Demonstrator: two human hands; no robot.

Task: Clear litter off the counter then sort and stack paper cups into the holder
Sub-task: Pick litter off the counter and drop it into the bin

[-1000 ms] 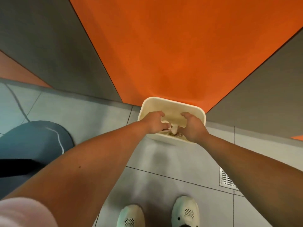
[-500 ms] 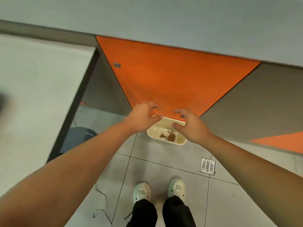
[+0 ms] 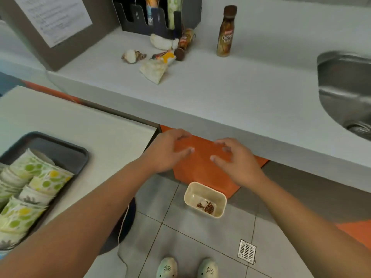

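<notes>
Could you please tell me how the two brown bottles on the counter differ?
The upright bottle stands alone toward the sink; the fallen bottle lies on its side among the litter beside the cup holder. The upright bottle looks larger. Both have brown caps and brown labels.

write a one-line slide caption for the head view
Both hands, left and right, hang open and empty above the floor bin; litter lies on the counter.

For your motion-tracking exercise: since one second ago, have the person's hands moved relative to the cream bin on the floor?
Yes. Both the left hand and right hand have risen out of the cream bin, now open above it.
</notes>
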